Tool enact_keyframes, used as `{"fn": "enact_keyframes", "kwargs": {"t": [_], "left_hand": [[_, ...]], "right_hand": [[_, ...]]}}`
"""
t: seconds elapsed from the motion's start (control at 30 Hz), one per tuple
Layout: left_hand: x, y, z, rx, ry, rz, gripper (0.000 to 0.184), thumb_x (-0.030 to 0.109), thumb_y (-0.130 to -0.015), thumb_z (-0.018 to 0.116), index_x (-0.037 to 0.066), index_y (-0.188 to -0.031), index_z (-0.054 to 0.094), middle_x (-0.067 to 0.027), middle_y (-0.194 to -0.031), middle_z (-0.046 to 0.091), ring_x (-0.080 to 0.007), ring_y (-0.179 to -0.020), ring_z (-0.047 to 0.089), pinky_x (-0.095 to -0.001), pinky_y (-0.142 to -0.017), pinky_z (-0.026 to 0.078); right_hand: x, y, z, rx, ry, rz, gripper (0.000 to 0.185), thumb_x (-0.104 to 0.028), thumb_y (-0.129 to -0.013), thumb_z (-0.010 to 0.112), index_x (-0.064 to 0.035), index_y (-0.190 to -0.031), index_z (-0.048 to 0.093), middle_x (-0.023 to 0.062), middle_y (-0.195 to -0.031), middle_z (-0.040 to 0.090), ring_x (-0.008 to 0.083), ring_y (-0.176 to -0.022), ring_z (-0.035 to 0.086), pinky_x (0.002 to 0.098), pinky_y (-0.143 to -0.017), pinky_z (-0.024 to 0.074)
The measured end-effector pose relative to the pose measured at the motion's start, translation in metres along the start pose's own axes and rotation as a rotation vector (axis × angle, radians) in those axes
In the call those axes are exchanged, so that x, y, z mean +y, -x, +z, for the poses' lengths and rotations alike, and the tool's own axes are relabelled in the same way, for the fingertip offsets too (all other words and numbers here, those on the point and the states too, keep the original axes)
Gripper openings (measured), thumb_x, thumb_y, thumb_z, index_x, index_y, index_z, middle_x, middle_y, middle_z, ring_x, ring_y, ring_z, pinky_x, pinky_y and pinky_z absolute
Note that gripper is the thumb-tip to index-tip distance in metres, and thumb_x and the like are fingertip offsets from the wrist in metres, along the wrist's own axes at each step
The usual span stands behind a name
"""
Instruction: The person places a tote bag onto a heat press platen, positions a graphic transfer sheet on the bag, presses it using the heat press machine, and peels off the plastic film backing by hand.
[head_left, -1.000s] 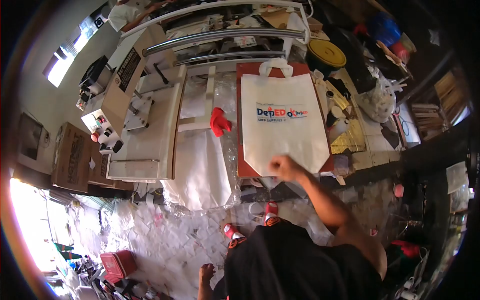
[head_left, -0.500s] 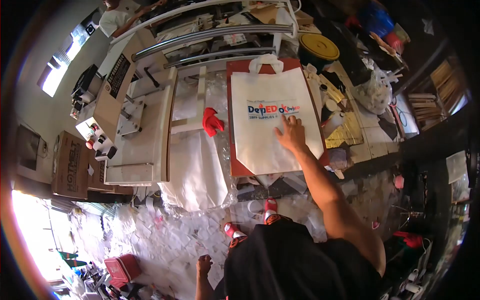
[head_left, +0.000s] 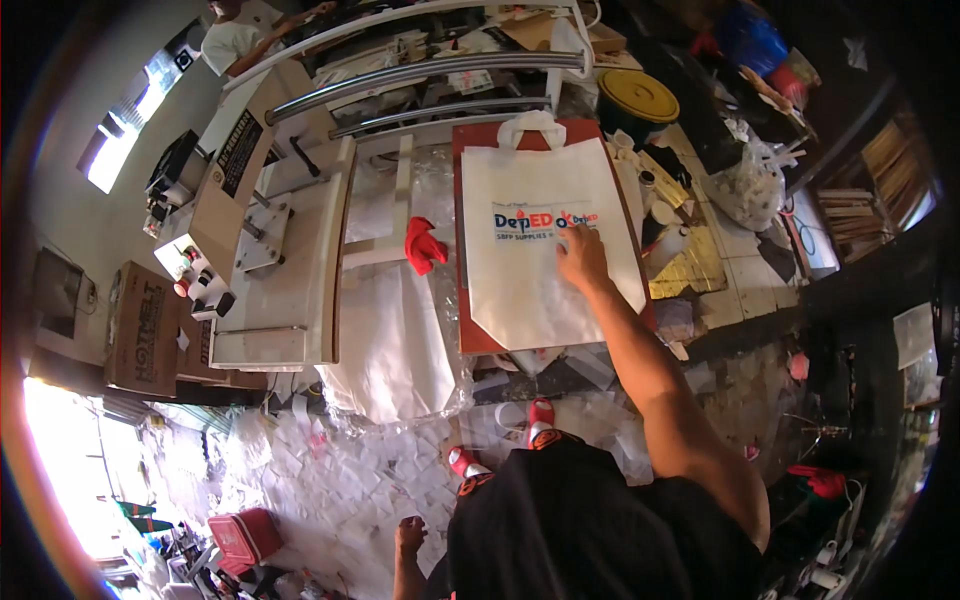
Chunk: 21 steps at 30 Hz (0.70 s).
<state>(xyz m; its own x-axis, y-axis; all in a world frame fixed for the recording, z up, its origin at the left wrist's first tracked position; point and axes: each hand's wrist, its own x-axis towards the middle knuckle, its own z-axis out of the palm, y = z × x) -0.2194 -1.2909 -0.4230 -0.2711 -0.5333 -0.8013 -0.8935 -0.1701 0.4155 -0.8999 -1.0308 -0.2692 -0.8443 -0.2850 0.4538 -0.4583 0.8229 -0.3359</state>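
A white tote bag (head_left: 540, 290) with white handles lies flat on a reddish-brown board (head_left: 485, 343). It bears a blue and red "DepED OK" print (head_left: 525, 220). Over the lower right of this print is my right hand (head_left: 583, 258), its fingers drawn in and bunched at the lettering. Whether a thin film or anything else is between the fingertips, I cannot make out. My left hand (head_left: 409, 535) hangs low beside my body, over the littered floor, fingers loosely bent and apart, holding nothing visible.
A press machine (head_left: 270, 300) with metal rails stands left of the board. A red cloth (head_left: 426, 246) lies between them, above plastic-wrapped white sheets (head_left: 385, 350). A yellow-lidded bucket (head_left: 640, 95) is behind right. Another person (head_left: 235, 40) is at the far left. Scraps litter the floor.
The fingers of my right hand, spread over the print before, have drawn together at its lower right. My left hand has dropped slightly. The bag stays in place.
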Motion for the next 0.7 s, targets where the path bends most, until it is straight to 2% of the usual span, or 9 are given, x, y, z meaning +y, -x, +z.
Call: {"fn": "enact_keyframes", "kwargs": {"t": [0.07, 0.2, 0.27, 0.4, 0.47, 0.5, 0.57, 0.7], "left_hand": [[0.002, -0.001, 0.0, -0.005, 0.002, 0.009, 0.034, 0.029, -0.092, 0.057, -0.002, -0.105, 0.066, -0.0112, -0.088, 0.071, -0.0194, -0.07, 0.071, -0.0305, -0.052, 0.053], [0.005, 0.001, -0.001, 0.006, -0.006, 0.031, 0.035, 0.028, -0.091, 0.057, -0.003, -0.106, 0.066, -0.0121, -0.089, 0.072, -0.0201, -0.072, 0.072, -0.0307, -0.052, 0.053], [0.002, -0.001, -0.001, 0.014, 0.008, 0.032, 0.035, 0.028, -0.091, 0.057, -0.003, -0.105, 0.066, -0.0126, -0.089, 0.072, -0.0203, -0.072, 0.072, -0.0307, -0.053, 0.052], [-0.012, 0.002, 0.0, 0.006, 0.01, 0.001, 0.035, 0.027, -0.091, 0.056, -0.004, -0.104, 0.066, -0.0128, -0.089, 0.072, -0.0207, -0.071, 0.072, -0.0306, -0.052, 0.052], [-0.011, 0.004, 0.0, -0.003, -0.028, -0.021, 0.034, 0.026, -0.091, 0.056, -0.004, -0.105, 0.066, -0.0125, -0.088, 0.072, -0.0208, -0.071, 0.072, -0.0305, -0.052, 0.052], [-0.015, 0.002, 0.001, -0.005, -0.01, -0.014, 0.033, 0.026, -0.092, 0.056, -0.003, -0.104, 0.066, -0.0118, -0.087, 0.071, -0.0201, -0.07, 0.071, -0.03, -0.051, 0.052], [-0.023, -0.005, 0.001, -0.008, 0.008, -0.01, 0.032, 0.025, -0.092, 0.056, -0.003, -0.104, 0.066, -0.011, -0.086, 0.071, -0.0195, -0.069, 0.071, -0.0296, -0.051, 0.051], [-0.016, -0.002, -0.002, -0.011, 0.023, 0.016, 0.032, 0.025, -0.092, 0.055, -0.002, -0.104, 0.067, -0.0096, -0.084, 0.071, -0.0178, -0.067, 0.07, -0.029, -0.05, 0.051]], "right_hand": [[0.004, -0.008, 0.005, -0.029, -0.012, -0.099, 0.028, -0.02, -0.078, 0.071, -0.0059, -0.101, 0.064, 0.0139, -0.104, 0.06, 0.035, -0.1, 0.057, 0.0466, -0.08, 0.0504], [-0.004, -0.008, -0.006, -0.053, 0.044, -0.126, 0.024, -0.018, -0.076, 0.071, -0.0038, -0.094, 0.063, 0.0144, -0.099, 0.06, 0.0352, -0.099, 0.057, 0.0473, -0.078, 0.0503], [-0.011, -0.002, -0.017, -0.209, -0.022, 0.013, 0.022, -0.018, -0.074, 0.072, -0.0037, -0.087, 0.061, 0.0134, -0.096, 0.059, 0.0352, -0.096, 0.056, 0.0476, -0.079, 0.0496], [-0.011, 0.006, -0.017, -0.189, -0.043, 0.049, 0.024, -0.018, -0.073, 0.073, -0.0044, -0.084, 0.057, 0.0127, -0.096, 0.058, 0.0351, -0.095, 0.056, 0.0477, -0.081, 0.0486], [-0.009, 0.007, -0.012, -0.103, -0.085, -0.009, 0.029, -0.019, -0.074, 0.071, -0.0046, -0.098, 0.061, 0.0133, -0.102, 0.058, 0.035, -0.097, 0.056, 0.0466, -0.084, 0.0483], [-0.01, 0.006, -0.012, -0.102, -0.084, -0.009, 0.029, -0.019, -0.074, 0.071, -0.0046, -0.098, 0.061, 0.0133, -0.102, 0.058, 0.035, -0.097, 0.056, 0.0466, -0.084, 0.0483], [-0.014, 0.006, -0.01, -0.038, -0.006, -0.093, 0.042, -0.021, -0.076, 0.069, -0.006, -0.115, 0.062, 0.0149, -0.11, 0.058, 0.0352, -0.101, 0.056, 0.0463, -0.086, 0.0488], [-0.02, 0.005, -0.01, -0.104, 0.051, -0.054, 0.049, -0.023, -0.077, 0.068, -0.0074, -0.124, 0.06, 0.0163, -0.119, 0.058, 0.0359, -0.106, 0.055, 0.0466, -0.09, 0.0487]]}}
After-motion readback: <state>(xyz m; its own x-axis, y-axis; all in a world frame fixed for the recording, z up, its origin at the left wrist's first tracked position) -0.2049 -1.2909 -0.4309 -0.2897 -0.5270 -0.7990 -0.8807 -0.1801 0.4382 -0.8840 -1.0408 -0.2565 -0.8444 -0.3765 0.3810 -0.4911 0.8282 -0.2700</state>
